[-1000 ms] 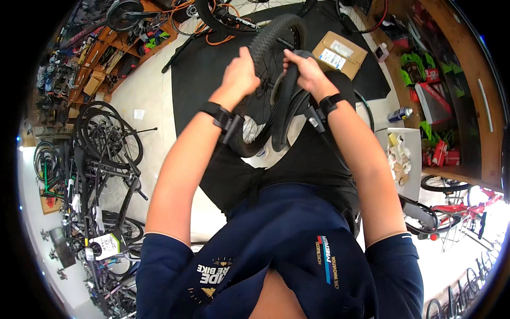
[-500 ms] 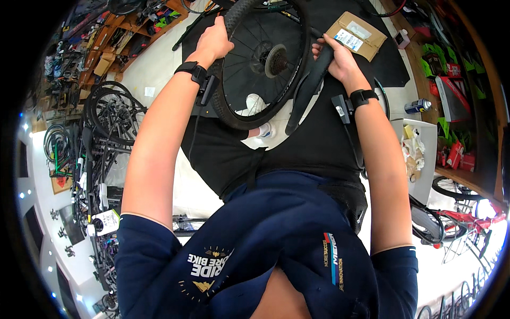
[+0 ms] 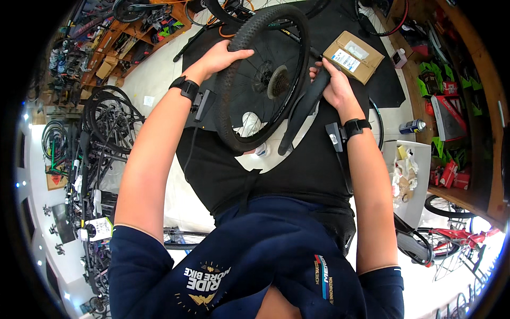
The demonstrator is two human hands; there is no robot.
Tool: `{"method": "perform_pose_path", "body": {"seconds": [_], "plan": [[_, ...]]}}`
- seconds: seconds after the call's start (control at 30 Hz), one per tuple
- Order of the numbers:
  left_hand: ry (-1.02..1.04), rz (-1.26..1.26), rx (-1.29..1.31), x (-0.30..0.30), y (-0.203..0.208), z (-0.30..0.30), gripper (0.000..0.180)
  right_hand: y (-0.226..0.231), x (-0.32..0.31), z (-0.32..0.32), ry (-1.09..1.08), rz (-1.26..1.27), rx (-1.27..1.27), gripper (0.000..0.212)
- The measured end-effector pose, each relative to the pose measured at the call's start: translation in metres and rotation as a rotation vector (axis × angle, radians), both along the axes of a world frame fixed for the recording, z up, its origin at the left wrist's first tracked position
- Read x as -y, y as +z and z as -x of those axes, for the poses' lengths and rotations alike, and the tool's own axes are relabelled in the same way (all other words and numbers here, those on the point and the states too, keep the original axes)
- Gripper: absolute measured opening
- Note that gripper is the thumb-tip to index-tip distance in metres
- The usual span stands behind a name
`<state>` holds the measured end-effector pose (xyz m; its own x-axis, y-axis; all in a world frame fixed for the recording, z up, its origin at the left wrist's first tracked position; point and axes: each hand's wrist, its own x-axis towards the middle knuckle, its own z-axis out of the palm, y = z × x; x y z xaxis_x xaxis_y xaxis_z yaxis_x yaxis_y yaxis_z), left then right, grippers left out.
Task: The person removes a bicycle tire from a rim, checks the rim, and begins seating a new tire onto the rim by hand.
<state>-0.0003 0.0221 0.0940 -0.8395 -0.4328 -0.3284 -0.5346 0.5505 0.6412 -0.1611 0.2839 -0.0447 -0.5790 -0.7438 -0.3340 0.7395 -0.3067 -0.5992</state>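
A bicycle wheel (image 3: pixel 226 103) with a knobbly black tyre stands upright in front of me, its cassette (image 3: pixel 278 82) turned to the right. My left hand (image 3: pixel 220 57) grips the tyre at its upper left, the thumb reaching across the tread and the other fingers partly hidden. To the right of the wheel, my right hand (image 3: pixel 333 87) is closed around a long, flattened black inner tube (image 3: pixel 308 101). The inner tube hangs down in a curve beside the rim, close to my legs. Both wrists carry black straps with small cabled devices.
A cardboard box (image 3: pixel 353 57) lies on the black mat beyond my right hand. On the right are a spray can (image 3: pixel 412 126), a white bin (image 3: pixel 419 165) with scraps, and wooden shelves. Bicycles (image 3: pixel 114 119) crowd the left side, and a workbench (image 3: pixel 133 40) stands at the upper left.
The wheel and inner tube sit slightly lower in view. My left hand has shifted along the tyre, its thumb now stretched across the tread. My right hand keeps its hold.
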Motion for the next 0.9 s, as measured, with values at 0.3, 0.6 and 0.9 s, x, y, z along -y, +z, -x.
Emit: {"method": "perform_pose_path", "body": {"seconds": [0.3,0.6,0.9], "plan": [[-0.037,-0.499,-0.123,-0.076,-0.029,0.023,0.069,-0.006,-0.01,0.011,0.006,0.042,-0.011,0.033],[0.138,-0.539,-0.239,-0.097,-0.042,0.045,0.072,-0.007,-0.014,0.007,0.024,-0.005,-0.075,0.033],[0.104,-0.44,-0.322,-0.051,0.027,0.022,0.052,-0.003,-0.026,0.01,-0.013,-0.08,-0.075,0.027]]}}
